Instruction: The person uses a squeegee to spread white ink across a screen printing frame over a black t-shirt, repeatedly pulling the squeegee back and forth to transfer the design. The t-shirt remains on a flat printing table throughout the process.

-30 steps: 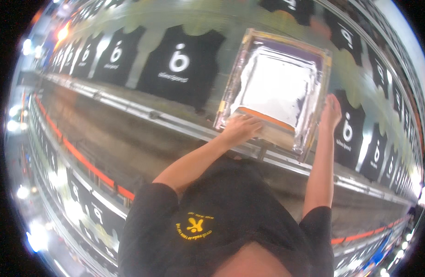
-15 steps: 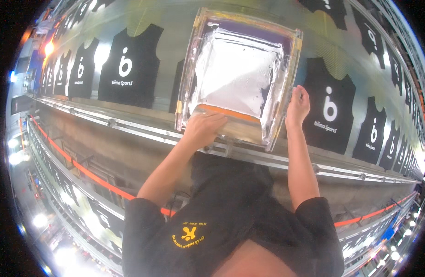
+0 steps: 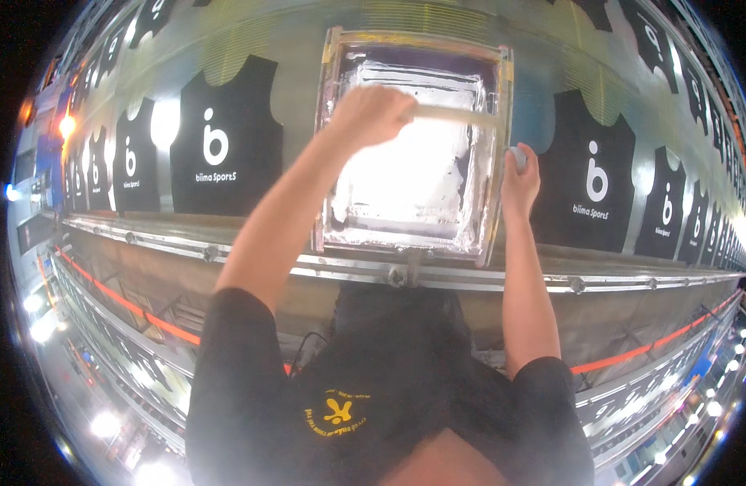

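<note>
A screen-printing frame [image 3: 506, 93] lies on the long table in front of me, its mesh spread with white ink [image 3: 405, 182]. My left hand [image 3: 371, 117] is closed round one end of a pale squeegee [image 3: 458, 116], which spans the far part of the mesh and is a little blurred. At the frame's right edge, the fingers of my right hand [image 3: 523, 182] are curled round a small rounded grey thing [image 3: 516, 158], whose kind I cannot make out. Black tank-top-shaped cloth pieces with white prints flank the frame, one on the left [image 3: 227, 138] and one on the right [image 3: 590, 166].
More printed black pieces [image 3: 132, 158] run in rows along the table both ways. A metal rail [image 3: 308, 263] with round fittings follows the near edge. Behind me, an orange-red bar [image 3: 162, 322] edges another table of pieces.
My left hand has carried the squeegee from the near end of the mesh to the far end. The right hand stays by the frame's right edge; a grey thing now shows in it.
</note>
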Demonstrator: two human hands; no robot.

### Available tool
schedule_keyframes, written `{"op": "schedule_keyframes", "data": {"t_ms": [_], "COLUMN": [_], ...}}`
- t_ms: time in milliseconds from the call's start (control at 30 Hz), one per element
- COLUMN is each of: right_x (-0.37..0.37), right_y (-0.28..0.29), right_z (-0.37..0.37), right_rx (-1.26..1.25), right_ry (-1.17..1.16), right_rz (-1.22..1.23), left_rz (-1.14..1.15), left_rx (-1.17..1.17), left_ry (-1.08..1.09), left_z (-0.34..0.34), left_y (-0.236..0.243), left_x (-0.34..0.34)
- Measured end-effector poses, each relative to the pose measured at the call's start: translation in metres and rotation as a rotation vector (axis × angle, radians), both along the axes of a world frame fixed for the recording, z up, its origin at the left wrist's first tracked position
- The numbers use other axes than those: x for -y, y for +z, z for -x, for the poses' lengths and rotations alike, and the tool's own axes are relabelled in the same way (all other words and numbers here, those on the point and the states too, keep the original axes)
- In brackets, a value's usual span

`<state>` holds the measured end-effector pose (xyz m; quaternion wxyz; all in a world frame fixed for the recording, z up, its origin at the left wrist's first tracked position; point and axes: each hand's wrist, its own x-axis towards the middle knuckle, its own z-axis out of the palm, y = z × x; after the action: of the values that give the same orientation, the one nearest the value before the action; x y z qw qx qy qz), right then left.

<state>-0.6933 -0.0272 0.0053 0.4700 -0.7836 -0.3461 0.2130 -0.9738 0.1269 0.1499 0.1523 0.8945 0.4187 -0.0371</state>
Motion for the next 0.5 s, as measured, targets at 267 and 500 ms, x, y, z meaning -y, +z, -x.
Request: {"op": "schedule_keyframes", "data": {"t_ms": [267, 500], "right_x": [-0.001, -0.161], "right_y": [-0.005, 0.097], "right_z": [-0.021, -0.013], "right_rx": [0.149, 0.645], "right_ry": [0.026, 0.742], "right_rz": [-0.036, -0.049], "left_rz": [0.121, 0.044], "left_rx": [-0.124, -0.237], "left_ry": [0.018, 0.062], "left_z": [-0.032, -0.006], "left_y": [-0.018, -0.036], "left_x": [-0.096, -0.117]}}
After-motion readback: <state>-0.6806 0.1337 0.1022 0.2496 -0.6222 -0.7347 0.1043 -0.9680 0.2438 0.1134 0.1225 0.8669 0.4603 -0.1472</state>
